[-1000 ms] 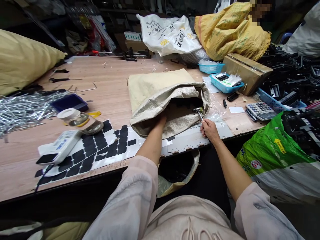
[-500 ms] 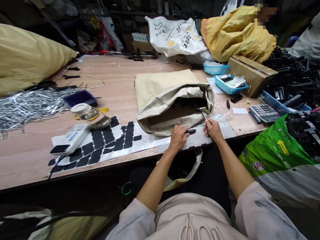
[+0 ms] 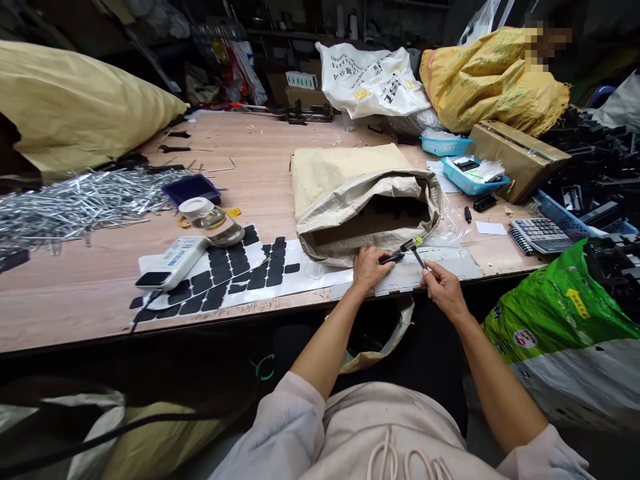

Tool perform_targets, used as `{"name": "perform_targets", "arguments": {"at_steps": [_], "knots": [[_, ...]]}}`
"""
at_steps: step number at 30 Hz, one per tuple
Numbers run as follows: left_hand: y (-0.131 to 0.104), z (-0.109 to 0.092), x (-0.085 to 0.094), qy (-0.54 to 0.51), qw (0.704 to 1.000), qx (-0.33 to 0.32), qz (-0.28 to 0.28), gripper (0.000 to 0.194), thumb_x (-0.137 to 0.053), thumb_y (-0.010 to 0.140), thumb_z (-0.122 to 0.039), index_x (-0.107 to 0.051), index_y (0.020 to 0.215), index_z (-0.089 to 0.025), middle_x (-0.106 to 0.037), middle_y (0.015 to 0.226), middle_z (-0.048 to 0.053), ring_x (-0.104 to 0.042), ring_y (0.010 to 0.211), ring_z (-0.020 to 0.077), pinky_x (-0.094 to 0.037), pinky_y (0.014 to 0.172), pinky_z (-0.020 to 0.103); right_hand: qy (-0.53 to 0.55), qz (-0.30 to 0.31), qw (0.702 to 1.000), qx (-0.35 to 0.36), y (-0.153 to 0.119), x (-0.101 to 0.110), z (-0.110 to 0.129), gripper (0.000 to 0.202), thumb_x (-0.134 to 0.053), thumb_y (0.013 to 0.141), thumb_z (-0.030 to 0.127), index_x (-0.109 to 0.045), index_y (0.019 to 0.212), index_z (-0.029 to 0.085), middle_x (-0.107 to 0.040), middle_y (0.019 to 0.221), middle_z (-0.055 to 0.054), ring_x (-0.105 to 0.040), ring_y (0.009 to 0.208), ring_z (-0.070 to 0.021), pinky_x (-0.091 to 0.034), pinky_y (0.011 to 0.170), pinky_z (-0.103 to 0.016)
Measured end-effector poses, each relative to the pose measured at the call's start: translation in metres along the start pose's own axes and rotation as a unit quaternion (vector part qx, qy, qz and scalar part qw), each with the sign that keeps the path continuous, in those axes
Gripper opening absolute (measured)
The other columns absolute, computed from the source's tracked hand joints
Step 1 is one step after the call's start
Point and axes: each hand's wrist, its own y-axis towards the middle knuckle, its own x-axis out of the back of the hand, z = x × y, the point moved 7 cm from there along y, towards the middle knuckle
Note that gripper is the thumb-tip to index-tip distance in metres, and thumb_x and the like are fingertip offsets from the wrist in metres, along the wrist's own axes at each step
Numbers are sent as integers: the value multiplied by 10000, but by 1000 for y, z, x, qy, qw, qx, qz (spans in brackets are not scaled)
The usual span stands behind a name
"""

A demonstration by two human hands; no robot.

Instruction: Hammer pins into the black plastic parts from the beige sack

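Observation:
My left hand [image 3: 369,268] is closed on a small black part [image 3: 392,258] at the table's front edge, over a grey-white board [image 3: 450,263]. Closed round the handle of a small hammer [image 3: 419,256] is my right hand [image 3: 444,288]. The hammer's head, yellow-green at one end, is just right of the black part; whether they touch I cannot tell. Directly behind both hands lies a beige woven sack [image 3: 345,177] with its wide mouth facing me and dark contents inside.
To the left are a glass jar [image 3: 213,223], a white box-shaped device [image 3: 175,262], black stickers [image 3: 220,267], a dark blue tray [image 3: 191,190] and a metal rod pile [image 3: 100,200]. A calculator [image 3: 543,235], blue baskets [image 3: 475,183] and a green bag [image 3: 545,307] are right.
The hammer's head has come down from the sack's mouth to beside the black part. The camera view has shifted, so the whole table appears further right.

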Motion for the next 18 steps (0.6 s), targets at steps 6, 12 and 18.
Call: {"name": "perform_targets", "arguments": {"at_steps": [6,12,18], "knots": [[9,4,1,-46,998,24,22,219,-822,788,-286,-839,1007,-286,-759,1022,31,-597,1064,263,-488,949,375,-56,-19,997,45,-4,1,20,574,-555,948,465,-655,1426,164,-737,778,-36,-638,616,-167,-542,622,-284],[12,5,1,-49,998,28,30,228,-827,787,-293,-844,1015,-287,-762,1019,31,-601,1086,265,-485,962,366,-136,-15,988,67,-4,-6,21,484,-562,931,409,-735,1329,195,-769,782,-56,-697,699,-218,-569,778,-351],[9,1,4,-43,998,24,35,239,-813,798,-291,-842,1034,-292,-764,1049,30,-588,1102,274,-467,992,387,-106,-9,991,77,-6,-11,33,519,-551,954,420,-695,1387,173,-752,773,-41,-690,701,-196,-555,747,-314]]}}
